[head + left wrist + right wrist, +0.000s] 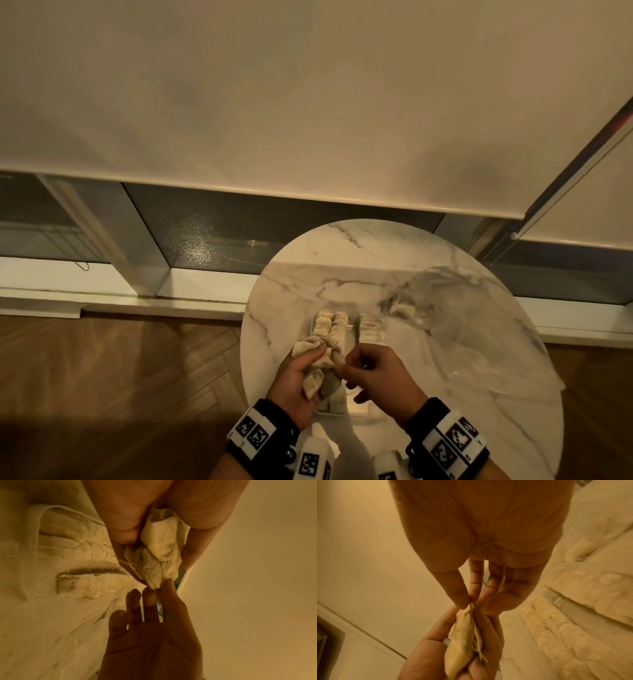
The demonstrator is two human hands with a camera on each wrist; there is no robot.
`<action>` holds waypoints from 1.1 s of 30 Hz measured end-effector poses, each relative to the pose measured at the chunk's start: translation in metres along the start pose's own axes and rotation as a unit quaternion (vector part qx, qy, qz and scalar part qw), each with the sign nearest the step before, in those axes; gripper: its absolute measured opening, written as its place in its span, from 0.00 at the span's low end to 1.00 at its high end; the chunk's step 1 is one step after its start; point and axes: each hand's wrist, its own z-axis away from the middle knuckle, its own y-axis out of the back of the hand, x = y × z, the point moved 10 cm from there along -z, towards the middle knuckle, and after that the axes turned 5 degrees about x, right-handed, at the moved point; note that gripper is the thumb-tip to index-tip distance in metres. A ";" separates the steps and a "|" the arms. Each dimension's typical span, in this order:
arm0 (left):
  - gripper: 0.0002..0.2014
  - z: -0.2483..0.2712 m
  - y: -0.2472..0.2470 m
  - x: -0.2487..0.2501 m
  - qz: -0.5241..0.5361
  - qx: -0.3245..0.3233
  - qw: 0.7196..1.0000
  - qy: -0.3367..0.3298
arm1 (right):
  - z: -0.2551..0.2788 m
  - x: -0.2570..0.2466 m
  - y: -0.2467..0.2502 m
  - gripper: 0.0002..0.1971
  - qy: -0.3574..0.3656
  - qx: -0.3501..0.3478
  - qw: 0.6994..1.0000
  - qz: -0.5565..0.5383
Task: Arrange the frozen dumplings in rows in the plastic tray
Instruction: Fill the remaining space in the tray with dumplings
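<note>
- Left hand clutches a bunch of dumplings above the tray's near left corner.
- Right hand pinches the tip of one dumpling in that bunch with thumb and forefinger.
- Tray sits mid-table, with rows of dumplings already inside.

We find no readable text, brand, number or label in any view. The only signs are black-and-white square coded markers on the left wristband, the right wristband and the white wrist units; they carry patterns, not characters.
</note>
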 end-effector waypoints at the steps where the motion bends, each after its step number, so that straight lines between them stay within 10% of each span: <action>1: 0.28 -0.001 -0.001 -0.001 0.000 -0.001 1.000 -0.001 | 0.001 0.001 0.003 0.07 -0.008 -0.002 1.000 -0.020; 12: 0.22 0.008 -0.014 -0.019 0.043 0.035 0.998 0.022 | 0.003 0.015 0.040 0.09 -0.090 -0.018 0.911 -0.403; 22: 0.16 0.023 -0.008 -0.033 0.069 0.078 0.993 0.062 | -0.008 0.034 0.045 0.08 -0.168 -0.037 0.825 -0.539; 29: 0.13 0.038 0.024 -0.015 0.116 0.127 0.984 0.037 | -0.022 0.062 0.051 0.12 -0.152 -0.012 0.912 -0.380; 33: 0.37 0.040 0.038 -0.014 0.149 0.115 0.982 0.032 | -0.032 0.070 0.055 0.12 -0.073 0.008 0.986 -0.148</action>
